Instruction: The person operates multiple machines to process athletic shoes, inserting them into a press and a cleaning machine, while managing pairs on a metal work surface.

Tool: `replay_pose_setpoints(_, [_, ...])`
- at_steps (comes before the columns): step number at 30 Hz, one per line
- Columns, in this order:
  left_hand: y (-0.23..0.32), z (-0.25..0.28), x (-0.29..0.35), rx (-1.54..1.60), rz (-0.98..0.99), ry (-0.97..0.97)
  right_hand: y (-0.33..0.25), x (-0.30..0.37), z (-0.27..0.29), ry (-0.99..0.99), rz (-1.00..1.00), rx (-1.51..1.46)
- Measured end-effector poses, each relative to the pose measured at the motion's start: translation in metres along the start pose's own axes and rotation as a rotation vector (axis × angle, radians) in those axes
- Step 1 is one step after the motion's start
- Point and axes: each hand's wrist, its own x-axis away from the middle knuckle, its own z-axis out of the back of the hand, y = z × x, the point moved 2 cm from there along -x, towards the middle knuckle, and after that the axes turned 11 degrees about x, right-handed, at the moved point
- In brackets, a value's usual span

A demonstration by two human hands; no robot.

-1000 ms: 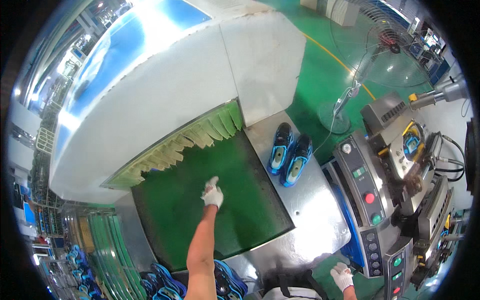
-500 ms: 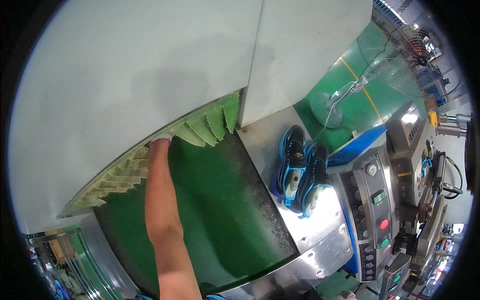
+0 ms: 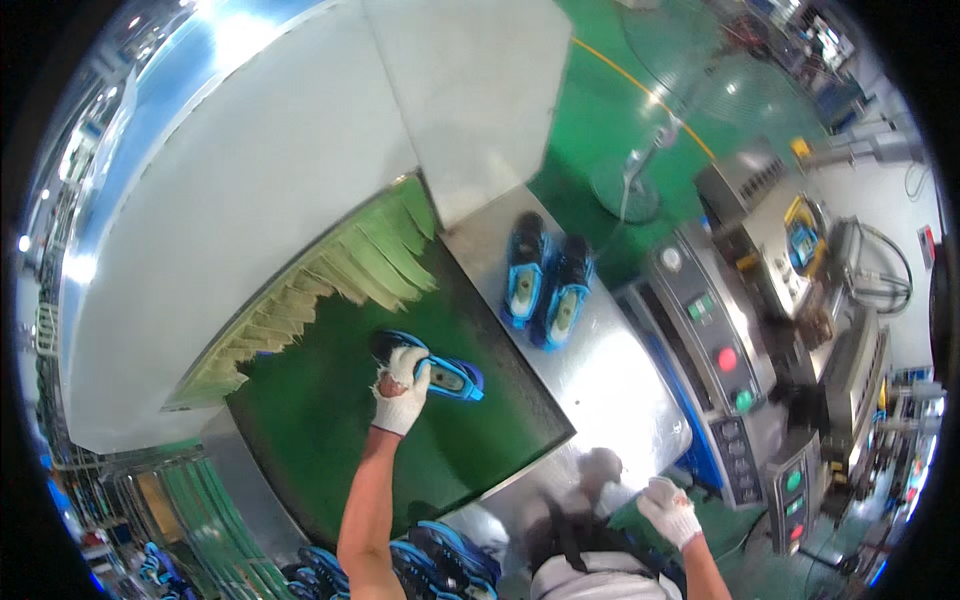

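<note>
Since half a second ago, the left hand [image 3: 401, 387] has come out from the green curtain [image 3: 385, 250], and a black-and-blue shoe [image 3: 452, 378] now shows in its grip. White housing [image 3: 270, 180] stands over the far edge of the green belt [image 3: 320, 440]; a steel bench [image 3: 625, 415] flanks the belt's right edge, with a pair of shoes [image 3: 522, 286] toward its far end. Held over mid-belt, the single shoe slants, toe far left, heel right toward the bench. Beyond the bench's near right corner, farther from it, hangs the right hand [image 3: 670, 512], loosely curled; whether holding anything, I cannot tell.
</note>
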Motion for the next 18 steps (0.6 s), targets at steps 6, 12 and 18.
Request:
replay_pose_setpoints(6, [0.153,-0.048,0.09,0.114,-0.12,-0.264,-0.117,-0.026,0.064,0.005,0.146,-0.334])
replay_pose_setpoints(12, [0.33,-0.099,0.083,0.21,-0.368,-0.504,-0.108,-0.039,0.079,0.457,0.218,-0.257])
replay_pose_setpoints(18, [0.509,-0.142,0.005,0.44,-0.671,-0.527,0.014,0.059,0.192,0.061,-0.211,-0.999])
